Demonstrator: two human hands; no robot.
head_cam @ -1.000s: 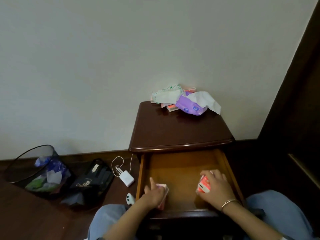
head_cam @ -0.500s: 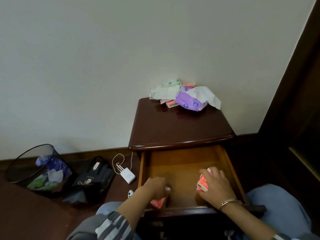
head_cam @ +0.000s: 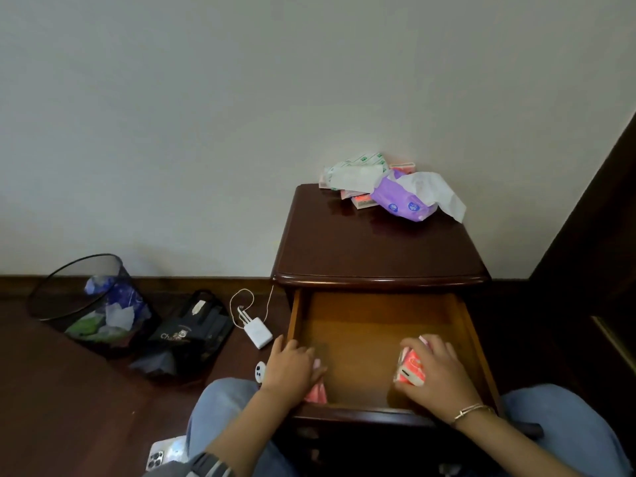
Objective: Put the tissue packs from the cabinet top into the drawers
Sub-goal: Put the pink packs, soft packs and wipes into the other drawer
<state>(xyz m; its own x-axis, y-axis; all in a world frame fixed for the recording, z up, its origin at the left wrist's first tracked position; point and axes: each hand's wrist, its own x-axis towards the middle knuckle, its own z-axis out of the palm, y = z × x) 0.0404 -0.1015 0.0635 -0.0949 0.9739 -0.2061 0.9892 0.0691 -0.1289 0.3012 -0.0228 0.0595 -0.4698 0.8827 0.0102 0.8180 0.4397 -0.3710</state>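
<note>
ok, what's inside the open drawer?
Two pink tissue packs: left pack mostly covered by the left hand, right pack gripped by the right hand. Otherwise bare drawer floor. Anything beneath the palms is hidden.

Mesh bin (head_cam: 86,304) of scraps, black bag (head_cam: 192,333), white charger (head_cam: 258,332), phone (head_cam: 161,454) on dark floor (head_cam: 51,407).

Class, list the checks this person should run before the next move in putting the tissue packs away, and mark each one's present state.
1. Drawer open: ok.
2. Pink pack inside drawer, under left hand: ok.
3. Red pack let go by right hand: not ok, gripped.
4. Left hand free of its pack: cannot tell.
5. Cabinet top emptied: not ok, pile of packs at the back.
</note>
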